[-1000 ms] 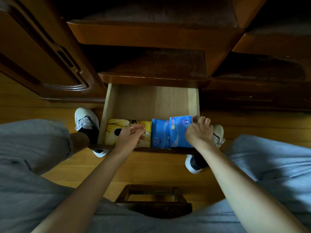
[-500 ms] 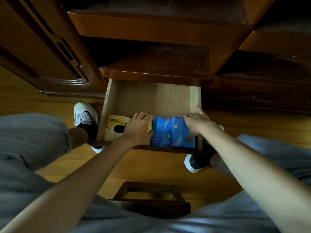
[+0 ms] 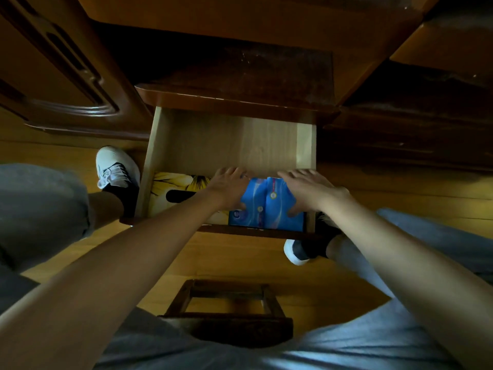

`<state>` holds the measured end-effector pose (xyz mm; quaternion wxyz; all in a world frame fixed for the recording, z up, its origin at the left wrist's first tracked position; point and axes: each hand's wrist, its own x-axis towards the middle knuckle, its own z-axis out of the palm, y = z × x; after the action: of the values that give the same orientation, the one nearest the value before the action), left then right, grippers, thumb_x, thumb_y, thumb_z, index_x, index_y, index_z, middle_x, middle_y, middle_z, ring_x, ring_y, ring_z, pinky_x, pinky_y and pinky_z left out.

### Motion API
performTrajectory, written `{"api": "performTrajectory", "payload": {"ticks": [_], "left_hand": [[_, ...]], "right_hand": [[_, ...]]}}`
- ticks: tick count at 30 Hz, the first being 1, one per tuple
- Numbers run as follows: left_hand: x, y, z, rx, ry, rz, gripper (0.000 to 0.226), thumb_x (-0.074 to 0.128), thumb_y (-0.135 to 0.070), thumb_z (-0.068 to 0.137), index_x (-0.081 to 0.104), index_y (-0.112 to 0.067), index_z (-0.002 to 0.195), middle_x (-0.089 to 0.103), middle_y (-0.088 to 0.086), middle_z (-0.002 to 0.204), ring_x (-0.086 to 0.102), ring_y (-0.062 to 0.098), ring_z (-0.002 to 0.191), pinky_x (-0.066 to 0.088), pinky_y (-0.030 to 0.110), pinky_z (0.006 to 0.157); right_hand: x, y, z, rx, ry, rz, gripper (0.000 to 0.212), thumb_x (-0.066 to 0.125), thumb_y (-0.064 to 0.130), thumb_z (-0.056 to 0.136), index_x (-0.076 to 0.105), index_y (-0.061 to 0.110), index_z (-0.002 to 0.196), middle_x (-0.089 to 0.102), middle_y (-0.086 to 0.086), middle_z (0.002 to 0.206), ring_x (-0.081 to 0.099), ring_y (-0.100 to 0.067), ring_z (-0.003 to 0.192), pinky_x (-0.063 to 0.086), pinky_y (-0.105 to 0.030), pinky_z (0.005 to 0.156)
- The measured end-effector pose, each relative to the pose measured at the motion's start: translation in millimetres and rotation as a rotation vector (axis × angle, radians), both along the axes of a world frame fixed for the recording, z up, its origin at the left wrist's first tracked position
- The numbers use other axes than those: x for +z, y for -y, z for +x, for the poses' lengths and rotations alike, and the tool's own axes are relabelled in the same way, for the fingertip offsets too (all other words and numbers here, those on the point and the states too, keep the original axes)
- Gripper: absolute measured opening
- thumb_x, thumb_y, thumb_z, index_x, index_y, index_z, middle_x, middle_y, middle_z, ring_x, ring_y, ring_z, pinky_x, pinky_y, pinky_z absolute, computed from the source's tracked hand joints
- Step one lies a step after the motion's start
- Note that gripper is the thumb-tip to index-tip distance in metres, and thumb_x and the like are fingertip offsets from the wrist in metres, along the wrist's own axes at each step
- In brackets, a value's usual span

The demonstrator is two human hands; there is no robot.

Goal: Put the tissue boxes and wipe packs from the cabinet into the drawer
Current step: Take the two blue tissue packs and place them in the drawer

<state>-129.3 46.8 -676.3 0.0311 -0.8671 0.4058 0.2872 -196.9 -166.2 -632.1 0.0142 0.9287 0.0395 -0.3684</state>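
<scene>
The light wooden drawer (image 3: pixel 305 145) is pulled out below the dark cabinet. A yellow tissue box (image 3: pixel 176 188) with a dark oval slot lies at its front left. Two blue wipe packs (image 3: pixel 264 206) sit side by side at the front right. My left hand (image 3: pixel 226 189) lies flat with straight fingers over the left blue pack and the tissue box's right end. My right hand (image 3: pixel 306 188) presses flat on the right blue pack, thumb along its near side. The back half of the drawer shows bare wood.
An open cabinet door (image 3: pixel 61 76) hangs at the left. Dark cabinet shelves (image 3: pixel 240 68) lie above the drawer. My white shoes (image 3: pixel 114 169) stand on either side of the drawer on the wooden floor. A small dark wooden stool (image 3: pixel 226 308) is under me.
Both hands have flattened onto the blue packs, pushing them down level in the drawer. The right pack, earlier held upright, now lies flat. The camera has moved closer.
</scene>
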Motion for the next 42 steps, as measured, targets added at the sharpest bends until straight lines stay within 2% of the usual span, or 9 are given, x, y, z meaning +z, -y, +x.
{"api": "performTrajectory", "payload": {"ticks": [12, 18, 21, 25, 27, 31, 35, 39, 42], "left_hand": [[-20, 11, 14, 0.056, -0.187, -0.002, 0.111, 0.085, -0.056, 0.070, 0.028, -0.015, 0.155, 0.044, 0.009, 0.151, 0.045, 0.030, 0.135, 0.041, 0.044, 0.104], [-29, 13, 17, 0.024, -0.178, 0.013, 0.110, 0.084, -0.062, 0.066, 0.033, -0.015, 0.153, 0.046, 0.009, 0.149, 0.046, 0.030, 0.133, 0.040, 0.043, 0.103], [-26, 16, 23, 0.025, -0.192, 0.032, 0.109, 0.085, -0.065, 0.062, 0.040, -0.015, 0.148, 0.052, 0.006, 0.142, 0.051, 0.028, 0.125, 0.047, 0.041, 0.099], [-22, 22, 29, 0.117, -0.290, 0.016, 0.103, 0.084, -0.069, 0.062, 0.049, -0.012, 0.140, 0.062, 0.004, 0.124, 0.060, 0.025, 0.103, 0.054, 0.042, 0.091], [-19, 27, 27, 0.141, -0.304, 0.046, 0.107, 0.078, -0.079, 0.058, 0.051, -0.013, 0.137, 0.065, 0.005, 0.122, 0.063, 0.027, 0.103, 0.055, 0.045, 0.092], [-11, 21, 18, 0.046, -0.112, 0.047, 0.107, 0.062, -0.095, 0.053, 0.059, -0.018, 0.128, 0.070, 0.001, 0.115, 0.066, 0.024, 0.097, 0.056, 0.041, 0.087], [-10, 20, 19, 0.065, -0.183, 0.043, 0.095, 0.065, -0.090, 0.058, 0.060, -0.020, 0.121, 0.069, 0.001, 0.113, 0.065, 0.021, 0.095, 0.056, 0.043, 0.088], [-14, 23, 19, 0.087, -0.213, 0.050, 0.084, 0.058, -0.084, 0.076, 0.060, -0.015, 0.124, 0.069, 0.006, 0.115, 0.065, 0.024, 0.096, 0.056, 0.044, 0.087], [-15, 4, 19, 0.152, -0.052, -0.096, 0.068, 0.036, -0.072, 0.096, 0.059, -0.020, 0.134, 0.067, 0.008, 0.127, 0.064, 0.027, 0.111, 0.052, 0.041, 0.091]], "right_hand": [[-27, -4, -20, 0.310, 0.066, -0.116, 0.116, 0.083, 0.035, 0.081, 0.005, -0.005, 0.158, 0.032, -0.024, 0.155, 0.040, -0.036, 0.141, 0.045, -0.046, 0.109], [-36, -7, -14, 0.255, 0.094, -0.105, 0.101, 0.078, 0.028, 0.086, 0.013, -0.004, 0.157, 0.039, -0.021, 0.153, 0.051, -0.033, 0.131, 0.052, -0.043, 0.094], [-38, 3, -7, 0.163, 0.055, 0.000, 0.105, 0.085, 0.042, 0.073, 0.029, 0.005, 0.153, 0.048, -0.015, 0.148, 0.055, -0.031, 0.128, 0.050, -0.043, 0.098], [-39, 0, 22, -0.176, -0.010, 0.155, 0.071, 0.060, 0.055, 0.088, 0.046, 0.017, 0.147, 0.054, -0.012, 0.147, 0.051, -0.032, 0.131, 0.038, -0.045, 0.105], [-48, -14, 22, -0.312, -0.023, 0.152, 0.053, 0.045, 0.053, 0.097, 0.058, 0.016, 0.132, 0.062, -0.011, 0.136, 0.058, -0.029, 0.116, 0.040, -0.042, 0.089], [-50, -21, 9, -0.226, 0.091, 0.050, 0.057, 0.037, 0.067, 0.091, 0.066, 0.018, 0.097, 0.072, -0.007, 0.100, 0.059, -0.023, 0.081, 0.038, -0.035, 0.068], [-48, -22, 2, -0.328, 0.101, 0.090, 0.063, 0.049, 0.069, 0.087, 0.060, 0.019, 0.123, 0.067, -0.006, 0.118, 0.063, -0.026, 0.105, 0.050, -0.042, 0.090], [-53, -28, 4, -0.473, 0.042, 0.211, 0.072, 0.043, 0.063, 0.096, 0.042, 0.015, 0.149, 0.048, -0.014, 0.150, 0.046, -0.034, 0.136, 0.036, -0.048, 0.111], [-45, -24, 28, -0.499, 0.333, 0.266, 0.062, 0.043, 0.055, 0.099, 0.042, 0.021, 0.151, 0.050, -0.009, 0.150, 0.048, -0.028, 0.135, 0.039, -0.044, 0.107]]}}
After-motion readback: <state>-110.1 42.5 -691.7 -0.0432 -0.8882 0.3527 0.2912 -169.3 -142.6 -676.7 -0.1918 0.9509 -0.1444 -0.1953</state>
